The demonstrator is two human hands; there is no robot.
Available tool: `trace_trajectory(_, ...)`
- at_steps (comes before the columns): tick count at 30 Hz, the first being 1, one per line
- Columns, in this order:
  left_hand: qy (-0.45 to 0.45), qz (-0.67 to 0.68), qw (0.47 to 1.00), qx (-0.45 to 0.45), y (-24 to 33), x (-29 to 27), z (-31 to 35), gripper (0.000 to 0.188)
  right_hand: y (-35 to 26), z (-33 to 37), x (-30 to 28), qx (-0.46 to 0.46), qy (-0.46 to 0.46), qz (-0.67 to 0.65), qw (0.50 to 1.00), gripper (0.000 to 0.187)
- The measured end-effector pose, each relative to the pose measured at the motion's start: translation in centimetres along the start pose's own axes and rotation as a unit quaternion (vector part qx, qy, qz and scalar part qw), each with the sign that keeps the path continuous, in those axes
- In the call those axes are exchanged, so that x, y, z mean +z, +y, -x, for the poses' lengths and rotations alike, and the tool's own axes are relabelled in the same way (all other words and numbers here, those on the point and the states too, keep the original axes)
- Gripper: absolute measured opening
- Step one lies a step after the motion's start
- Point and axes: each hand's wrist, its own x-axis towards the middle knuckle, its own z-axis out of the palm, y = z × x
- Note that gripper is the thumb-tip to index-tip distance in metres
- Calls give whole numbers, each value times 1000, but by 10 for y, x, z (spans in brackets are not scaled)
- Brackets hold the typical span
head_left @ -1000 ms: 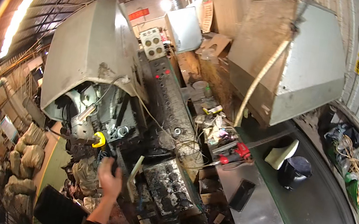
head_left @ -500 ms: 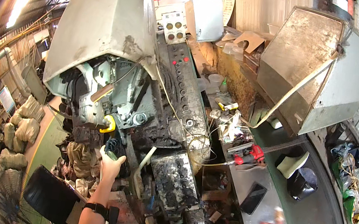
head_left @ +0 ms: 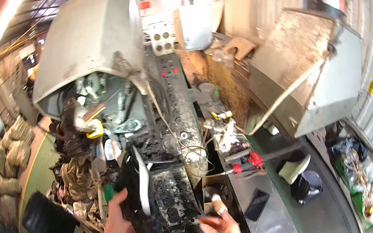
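My left hand (head_left: pixel 117 211) is low at the centre-left, its thumb raised. Its fingers seem closed around a dark green object (head_left: pixel 108 192), too blurred to name. My right hand (head_left: pixel 226 232) is open and holds nothing, its fingers apart, in front of the bench edge. A white wrapping (head_left: pixel 218 203) covers one of its fingertips. Between and beyond the hands stands a grimy machine (head_left: pixel 169 192) with a big grey hood (head_left: pixel 97 27). A yellow-edged part (head_left: pixel 95 129) sits under the hood, and a white curved bar (head_left: pixel 143 183) rises beside my left hand.
Right of the machine, a metal bench (head_left: pixel 271 229) carries a phone (head_left: pixel 257 205) and a red power tool (head_left: pixel 248 163). A black cup (head_left: pixel 307 187) stands on the dark belt (head_left: pixel 326 224). Filled sacks (head_left: pixel 19 143) are stacked at left, near a black chair back (head_left: pixel 48 219).
My left hand has come down and back from under the hood. My right hand has moved left, off the bench toward the machine. The view has shifted slightly.
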Motion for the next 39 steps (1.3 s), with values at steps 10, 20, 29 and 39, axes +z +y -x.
trace_trajectory(10,-279,-127,950,-63,-89,68,19,71,8,23,23,-6,84,8,996,114)
trace_trajectory(20,-370,-80,914,-146,-134,101,31,70,-31,80,0,-147,100,111,978,116)
trace_trajectory(29,-411,-167,893,-80,-141,174,82,43,-72,52,-38,-213,378,121,893,42)
trace_trajectory(39,-398,-234,881,-102,-165,177,81,23,-68,72,-64,-49,369,295,880,32)
